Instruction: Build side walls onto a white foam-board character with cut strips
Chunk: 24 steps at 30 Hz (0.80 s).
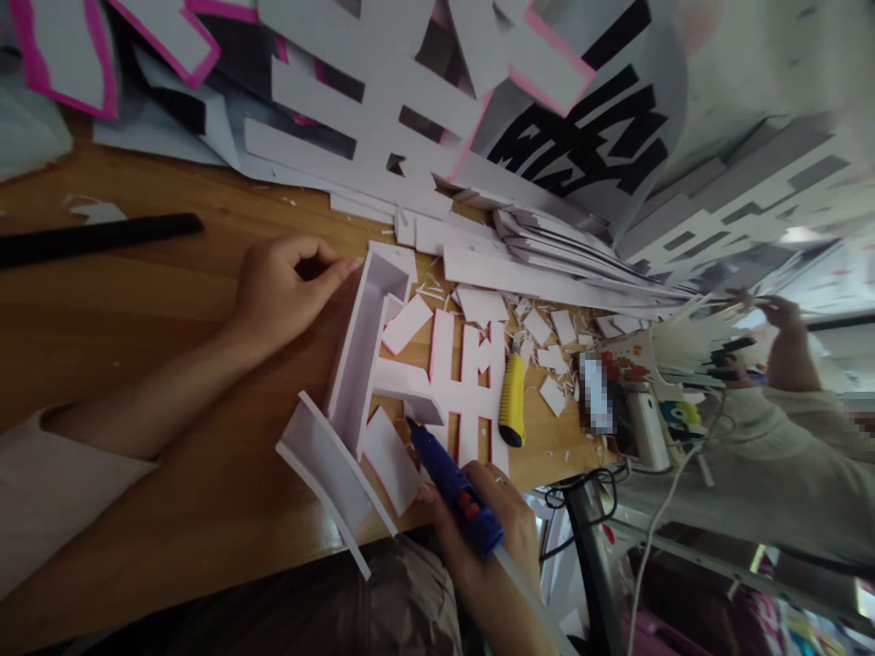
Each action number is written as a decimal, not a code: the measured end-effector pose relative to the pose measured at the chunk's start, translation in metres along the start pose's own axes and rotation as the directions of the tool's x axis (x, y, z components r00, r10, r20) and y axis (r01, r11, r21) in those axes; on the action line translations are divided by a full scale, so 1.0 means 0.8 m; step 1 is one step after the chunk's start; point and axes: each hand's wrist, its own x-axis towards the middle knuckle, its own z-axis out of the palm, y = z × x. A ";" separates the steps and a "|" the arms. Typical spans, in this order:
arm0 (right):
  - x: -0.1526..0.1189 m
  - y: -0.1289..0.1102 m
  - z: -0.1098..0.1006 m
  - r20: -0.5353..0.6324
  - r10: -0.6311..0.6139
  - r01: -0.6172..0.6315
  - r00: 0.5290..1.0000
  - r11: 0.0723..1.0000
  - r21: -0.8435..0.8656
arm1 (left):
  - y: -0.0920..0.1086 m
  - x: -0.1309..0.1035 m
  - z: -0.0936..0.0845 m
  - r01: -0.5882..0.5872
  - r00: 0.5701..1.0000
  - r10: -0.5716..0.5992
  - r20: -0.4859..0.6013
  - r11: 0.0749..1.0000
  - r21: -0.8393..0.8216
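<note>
My right hand (502, 515) is wrapped round a blue hot glue gun (451, 487), a pale glue stick running out of its back. The nozzle points at a white board character (359, 355) with raised side walls, close to its inner wall. Fingertips of my left hand (293, 282) are pinched together at the far left edge of this piece; whether something thin is between them I cannot tell. Nearer me, a curved white walled part (328, 465) stands tilted at its lower end. Flat cut-out strokes with pink edges (468, 392) lie just right of it.
A yellow utility knife (512, 401) lies among white scraps (550, 355). Stacked white strips (561, 246) and large cut-out sheets (383, 109) fill the back. A black bar (96, 239) lies at left. At right are a phone (597, 394), cables and another person's arm (793, 346).
</note>
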 end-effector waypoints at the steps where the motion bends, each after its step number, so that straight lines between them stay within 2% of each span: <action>1: 0.000 0.000 0.000 0.002 0.004 -0.004 1.000 1.000 0.002 | 0.000 0.000 0.000 -0.002 1.000 0.002 -0.001 1.000 0.001; 14: -0.001 0.000 -0.003 0.011 0.002 -0.001 1.000 1.000 -0.022 | -0.001 0.001 0.001 -0.007 1.000 0.007 -0.011 1.000 -0.017; 19: 0.000 0.001 -0.005 0.010 -0.067 0.067 0.998 0.996 -0.051 | 0.000 0.001 0.001 -0.014 1.000 0.014 0.001 1.000 -0.024; 24: 0.002 -0.002 -0.009 -0.004 -0.011 0.011 1.000 0.999 0.037 | 0.001 0.001 -0.001 0.076 0.997 -0.075 0.036 0.997 -0.015</action>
